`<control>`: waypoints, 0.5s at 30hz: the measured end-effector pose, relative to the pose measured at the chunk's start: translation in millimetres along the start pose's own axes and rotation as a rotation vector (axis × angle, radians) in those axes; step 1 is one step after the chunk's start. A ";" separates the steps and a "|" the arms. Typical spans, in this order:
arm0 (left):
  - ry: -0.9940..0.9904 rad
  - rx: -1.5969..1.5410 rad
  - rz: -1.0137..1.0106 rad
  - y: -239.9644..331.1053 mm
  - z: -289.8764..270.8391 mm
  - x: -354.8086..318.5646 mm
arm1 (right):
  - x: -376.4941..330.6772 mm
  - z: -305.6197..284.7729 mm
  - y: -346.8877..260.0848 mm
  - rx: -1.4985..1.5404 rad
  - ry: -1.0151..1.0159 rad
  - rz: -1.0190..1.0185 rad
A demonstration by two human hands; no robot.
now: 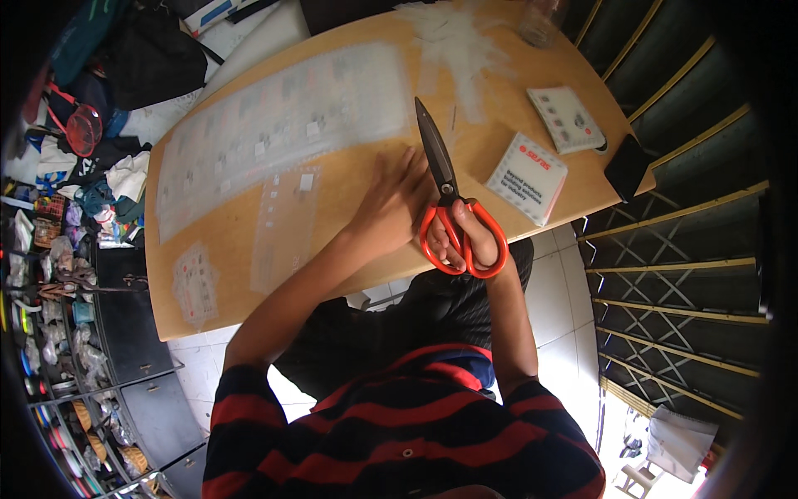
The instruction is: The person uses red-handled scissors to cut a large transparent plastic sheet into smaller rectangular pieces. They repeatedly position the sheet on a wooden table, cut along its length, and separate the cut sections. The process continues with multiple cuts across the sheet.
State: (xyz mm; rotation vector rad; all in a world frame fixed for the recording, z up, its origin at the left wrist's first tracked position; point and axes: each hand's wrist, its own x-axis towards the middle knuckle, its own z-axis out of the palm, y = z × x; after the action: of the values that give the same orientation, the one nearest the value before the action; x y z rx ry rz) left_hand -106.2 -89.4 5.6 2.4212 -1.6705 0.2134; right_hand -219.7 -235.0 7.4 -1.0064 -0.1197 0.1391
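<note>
My right hand (477, 239) is closed through the red handles of a large pair of scissors (434, 150). The dark blades are together and point away from me over the wooden table (349, 179). My left hand (386, 206) lies on the tabletop beside the scissors, its fingers stretched forward and holding nothing. Left of it, a narrow strip of clear printed plastic (287, 220) reaches toward the near edge. Beyond that, a large printed clear plastic sheet (283, 125) covers much of the table's left half.
Thin clear offcuts (461, 46) lie at the far side, near a clear jar (539, 32). Two small printed packets (528, 179) and a black flat object (629, 169) are at the right. Small plastic pieces (195, 283) sit near the left corner. A folding metal gate (673, 266) stands right.
</note>
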 end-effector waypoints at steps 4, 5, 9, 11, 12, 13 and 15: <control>0.113 0.014 0.019 -19.2 25.0 60.5 | 1.5 0.5 -3.1 0.047 -0.018 0.005; 0.107 0.030 0.007 -26.4 28.8 73.5 | 3.3 0.6 -2.6 0.061 -0.029 0.005; 0.140 0.047 -0.020 -47.2 40.4 127.1 | 7.9 -4.0 4.3 0.119 -0.025 -0.023; 0.149 0.040 -0.045 -55.4 41.2 142.5 | 9.1 -5.3 2.9 0.118 -0.016 -0.049; 0.135 0.045 -0.071 -58.5 35.9 144.7 | 9.1 -2.2 -0.4 0.121 -0.014 -0.021; 0.122 0.052 -0.103 -61.2 30.5 143.2 | 10.3 0.7 -2.4 0.124 -0.016 0.010; 0.230 0.021 -0.127 -60.7 23.0 131.7 | 13.3 1.8 0.7 0.128 -0.035 -0.006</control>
State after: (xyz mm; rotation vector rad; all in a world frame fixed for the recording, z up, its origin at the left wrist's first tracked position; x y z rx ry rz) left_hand -2.6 -193.4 8.5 2.4013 -1.4185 0.4722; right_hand -207.0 -230.8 8.3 -0.8756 -0.1440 0.1576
